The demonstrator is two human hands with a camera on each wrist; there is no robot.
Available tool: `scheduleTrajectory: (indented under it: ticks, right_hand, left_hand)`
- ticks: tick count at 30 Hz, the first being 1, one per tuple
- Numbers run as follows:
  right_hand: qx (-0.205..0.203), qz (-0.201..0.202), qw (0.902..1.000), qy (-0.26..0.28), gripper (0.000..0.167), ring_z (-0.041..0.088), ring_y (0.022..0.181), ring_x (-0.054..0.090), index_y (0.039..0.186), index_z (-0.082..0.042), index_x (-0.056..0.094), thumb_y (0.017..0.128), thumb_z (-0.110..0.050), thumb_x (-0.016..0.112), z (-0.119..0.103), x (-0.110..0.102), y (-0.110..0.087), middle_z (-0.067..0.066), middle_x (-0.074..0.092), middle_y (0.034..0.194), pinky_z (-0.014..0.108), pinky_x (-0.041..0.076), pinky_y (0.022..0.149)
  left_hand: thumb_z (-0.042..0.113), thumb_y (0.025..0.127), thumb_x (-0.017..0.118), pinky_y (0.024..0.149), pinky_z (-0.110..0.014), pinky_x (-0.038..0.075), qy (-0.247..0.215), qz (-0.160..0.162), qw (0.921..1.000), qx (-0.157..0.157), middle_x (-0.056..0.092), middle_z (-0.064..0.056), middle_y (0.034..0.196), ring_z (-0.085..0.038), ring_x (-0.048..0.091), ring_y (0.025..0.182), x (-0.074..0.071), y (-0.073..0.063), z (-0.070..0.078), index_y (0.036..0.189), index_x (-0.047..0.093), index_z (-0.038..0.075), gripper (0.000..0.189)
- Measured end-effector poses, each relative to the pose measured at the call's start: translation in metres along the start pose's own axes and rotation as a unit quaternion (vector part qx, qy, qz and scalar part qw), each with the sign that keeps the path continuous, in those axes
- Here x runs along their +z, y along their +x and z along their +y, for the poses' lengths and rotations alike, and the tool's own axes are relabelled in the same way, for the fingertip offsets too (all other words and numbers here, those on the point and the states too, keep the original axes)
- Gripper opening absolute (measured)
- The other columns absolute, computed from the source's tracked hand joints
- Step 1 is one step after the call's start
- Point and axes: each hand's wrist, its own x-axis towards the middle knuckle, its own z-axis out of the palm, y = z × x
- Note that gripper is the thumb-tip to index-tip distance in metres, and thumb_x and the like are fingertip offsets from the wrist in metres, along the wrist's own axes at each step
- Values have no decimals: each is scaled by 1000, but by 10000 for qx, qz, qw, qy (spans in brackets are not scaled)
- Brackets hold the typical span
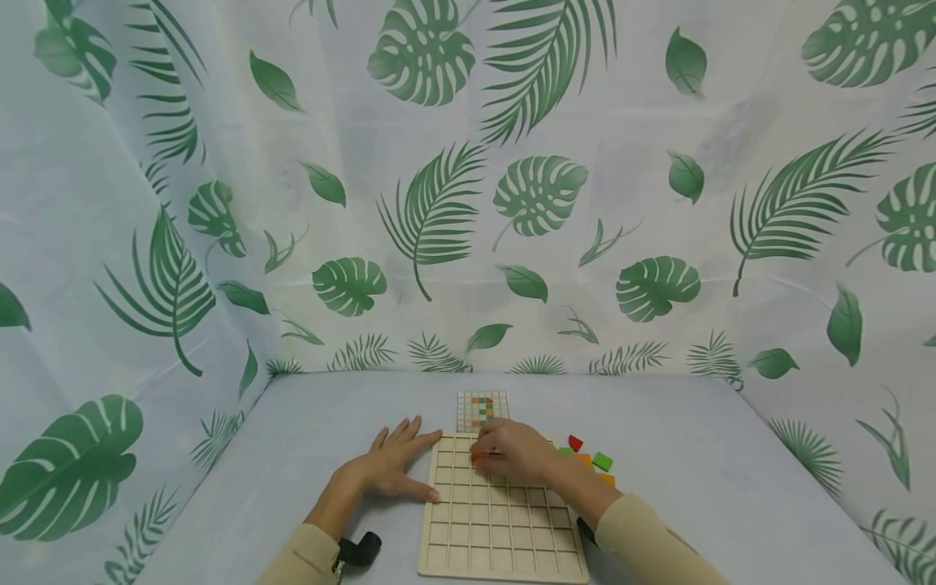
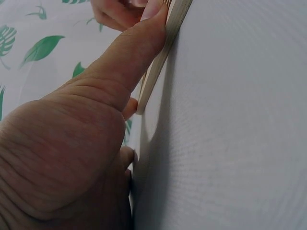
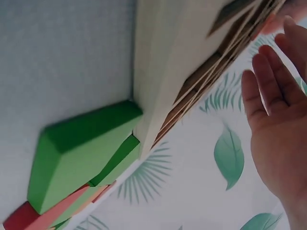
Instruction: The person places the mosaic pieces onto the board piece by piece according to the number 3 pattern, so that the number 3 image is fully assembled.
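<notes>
1 orange piece [image 1: 478,460] at our board [image 1: 500,516]
Our right hand [image 1: 517,452] pinches it; our outspread left hand [image 1: 391,465] touches the board; weak bracing could let that slide.

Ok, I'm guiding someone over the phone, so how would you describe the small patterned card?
On the pale table, find the large square-celled wooden board with the left hand at its side. Just beyond its far edge is the small patterned card. Unlike the board, which is also gridded, it is far smaller and shows a cluster of green and orange cells.
</notes>
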Motion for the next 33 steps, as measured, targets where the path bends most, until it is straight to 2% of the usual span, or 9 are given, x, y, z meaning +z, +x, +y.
scheduleTrajectory:
  ticks: [4,10,14,19,25,29,33]
  right_hand:
    - [324,521,9979,184,28,13,93,63,126,-14,76,100,-26,71,2,-5,-4,-1,71,113,27,56,77]
    - [467,1452,9872,470,30,22,95,67,128,-12,74,99,-20,73,12,-13,-13,5,73,117,39,60,76]
    - [604,1925,9779,552,31,21,92,66,128,-14,74,98,-20,74,22,-16,-21,6,73,116,39,59,72]
    - [866,2467,9626,717,29,11,88,63,125,-14,75,97,-19,76,35,-19,-32,0,74,114,39,59,74]
    - [1103,2737,9484,1162,28,4,84,58,126,-15,75,98,-17,74,47,-20,-45,0,74,111,28,56,74]
    - [1197,2813,9428,1329,27,6,82,57,126,-15,75,98,-17,73,53,-23,-52,3,75,109,29,56,72]
    - [1585,2715,9372,1512,26,9,83,57,125,-17,75,99,-21,72,58,-27,-64,6,75,112,28,56,70]
  left_hand:
    - [69,79,79,127,-68,2,5,4,10000,-26,10,-22,174,-45,5,161,0,0,1,164,34,27,105]
    - [68,78,80,128,-68,2,23,26,10000,-48,10,-22,174,-45,5,162,1,0,0,164,35,27,105]
    - [68,78,80,127,-68,1,6,38,10000,-12,10,-22,174,-45,5,161,1,0,0,164,34,27,105]
    - [69,78,79,128,-68,2,36,44,10000,-24,10,-22,174,-44,5,162,1,0,-1,164,34,28,105]
    - [70,78,79,128,-68,2,71,59,9999,-60,10,-22,174,-44,5,162,1,1,-1,164,34,29,105]
    - [69,78,80,127,-69,2,-18,36,10000,-46,10,-22,174,-45,5,162,0,1,-1,164,34,28,105]
    - [69,78,80,127,-69,2,-71,6,10000,-20,9,-22,174,-45,5,161,0,1,-1,164,35,28,105]
